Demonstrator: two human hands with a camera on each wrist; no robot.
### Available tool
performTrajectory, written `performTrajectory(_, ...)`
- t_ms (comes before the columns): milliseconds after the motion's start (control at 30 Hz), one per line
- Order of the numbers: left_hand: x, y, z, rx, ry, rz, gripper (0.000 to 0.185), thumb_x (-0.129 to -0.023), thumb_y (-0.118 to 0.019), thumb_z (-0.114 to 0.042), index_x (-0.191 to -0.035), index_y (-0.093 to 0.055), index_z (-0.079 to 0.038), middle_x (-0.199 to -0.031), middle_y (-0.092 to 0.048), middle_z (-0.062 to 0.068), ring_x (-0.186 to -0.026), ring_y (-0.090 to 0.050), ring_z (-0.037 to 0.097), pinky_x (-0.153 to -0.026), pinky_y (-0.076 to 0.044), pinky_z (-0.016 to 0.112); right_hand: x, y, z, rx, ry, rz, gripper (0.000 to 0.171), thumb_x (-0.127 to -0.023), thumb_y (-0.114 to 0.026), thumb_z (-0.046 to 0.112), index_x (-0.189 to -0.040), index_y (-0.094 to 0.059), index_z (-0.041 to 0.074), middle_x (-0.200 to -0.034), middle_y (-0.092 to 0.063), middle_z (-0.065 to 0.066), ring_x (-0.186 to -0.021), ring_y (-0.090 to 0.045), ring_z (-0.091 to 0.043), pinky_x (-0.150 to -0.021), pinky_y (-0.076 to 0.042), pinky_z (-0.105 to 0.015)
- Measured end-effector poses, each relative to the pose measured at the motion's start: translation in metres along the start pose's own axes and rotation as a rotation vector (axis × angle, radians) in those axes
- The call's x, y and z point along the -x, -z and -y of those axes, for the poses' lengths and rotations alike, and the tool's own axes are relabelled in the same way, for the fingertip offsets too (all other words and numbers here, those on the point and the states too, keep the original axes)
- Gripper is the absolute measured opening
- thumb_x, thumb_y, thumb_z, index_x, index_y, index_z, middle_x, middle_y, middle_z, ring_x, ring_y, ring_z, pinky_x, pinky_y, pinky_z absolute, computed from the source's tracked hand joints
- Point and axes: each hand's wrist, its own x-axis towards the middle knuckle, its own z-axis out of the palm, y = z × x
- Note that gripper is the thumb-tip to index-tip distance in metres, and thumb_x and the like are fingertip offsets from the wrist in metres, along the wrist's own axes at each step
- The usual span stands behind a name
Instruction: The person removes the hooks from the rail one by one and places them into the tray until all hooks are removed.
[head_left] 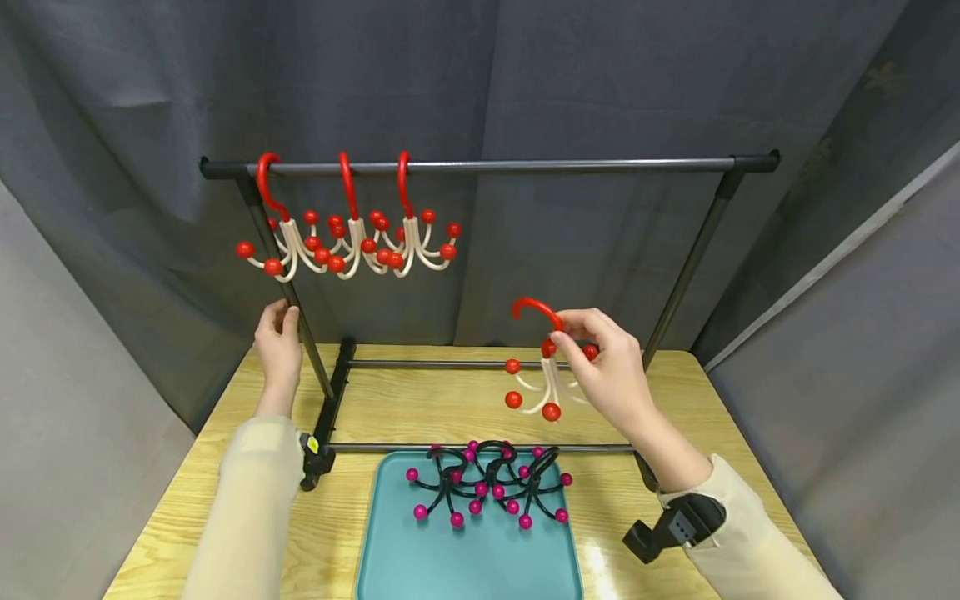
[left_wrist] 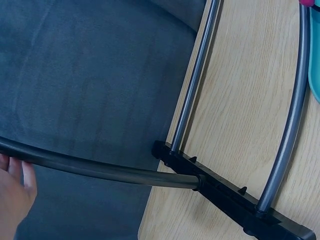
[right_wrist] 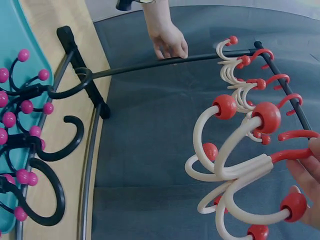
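Observation:
My right hand (head_left: 607,367) pinches a white multi-arm hanger (head_left: 551,383) by its red hook, in front of the rack and below the rail. Its curved white arms end in red balls; the right wrist view shows them close up. My left hand (head_left: 279,350) holds the left upright (left_wrist: 115,172) of a dark metal rack, its fingertips against the post. Three matching hangers hang by red hooks at the left of the top rail (head_left: 570,166): a left one (head_left: 288,250), a middle one (head_left: 356,242) and a right one (head_left: 410,242).
A teal tray (head_left: 472,558) lies on the wooden table (head_left: 420,400) at the front. Three black hangers (head_left: 491,475) with pink balls lie close together on it. Behind the rack hangs a grey curtain (head_left: 570,83). The rack's lower bars (head_left: 480,364) run just above the table.

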Motion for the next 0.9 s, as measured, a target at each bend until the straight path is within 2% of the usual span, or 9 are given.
performTrajectory(200,-0.001,0.0,0.001,-0.016,-0.002,0.007,0.034,-0.093,-0.049,-0.029,-0.119,-0.056,-0.006,-0.11,-0.059,0.012,-0.094,-0.05,0.014,-0.078,-0.037,0.023,0.017,0.0,0.001,-0.001,-0.036,0.029,0.015,-0.083,-0.066,0.011,-0.098,-0.065,0.009,-0.088,-0.061,0.002,-0.076,-0.062,-0.011,-0.064,-0.047,-0.013)
performTrajectory(433,-0.001,0.0,0.001,-0.018,0.008,0.007,0.035,-0.094,-0.049,-0.029,-0.119,-0.055,-0.007,-0.111,-0.059,0.013,-0.096,-0.05,0.016,-0.079,-0.038,0.025,0.04,0.001,0.0,0.006,-0.067,0.069,0.015,-0.083,-0.065,0.01,-0.098,-0.065,0.011,-0.083,-0.064,0.004,-0.077,-0.06,-0.009,-0.063,-0.044,-0.015)
performTrajectory(633,0.0,0.001,0.0,0.003,0.003,-0.002,0.033,-0.093,-0.05,-0.027,-0.118,-0.056,-0.006,-0.109,-0.059,0.013,-0.091,-0.049,0.011,-0.077,-0.037,0.022,0.059,0.002,-0.002,-0.01,-0.131,0.128,0.015,-0.083,-0.065,0.012,-0.099,-0.064,0.014,-0.085,-0.065,0.005,-0.079,-0.059,-0.006,-0.056,-0.047,-0.019)
performTrajectory(767,0.0,0.0,-0.001,0.007,-0.003,-0.005,0.033,-0.093,-0.051,-0.027,-0.118,-0.057,-0.006,-0.107,-0.059,0.013,-0.088,-0.048,0.009,-0.076,-0.036,0.02,0.072,0.001,-0.002,-0.051,-0.185,0.162,0.015,-0.084,-0.065,0.013,-0.098,-0.064,0.016,-0.087,-0.064,0.007,-0.081,-0.059,-0.005,-0.041,-0.042,-0.021)
performTrajectory(900,0.0,0.0,0.0,-0.002,0.0,-0.002,0.034,-0.093,-0.051,-0.028,-0.118,-0.057,-0.007,-0.108,-0.059,0.013,-0.089,-0.048,0.009,-0.076,-0.036,0.021,0.082,0.002,-0.002,-0.073,-0.221,0.202,0.015,-0.084,-0.065,0.013,-0.099,-0.064,0.018,-0.088,-0.064,0.007,-0.08,-0.059,-0.005,-0.041,-0.042,-0.022)
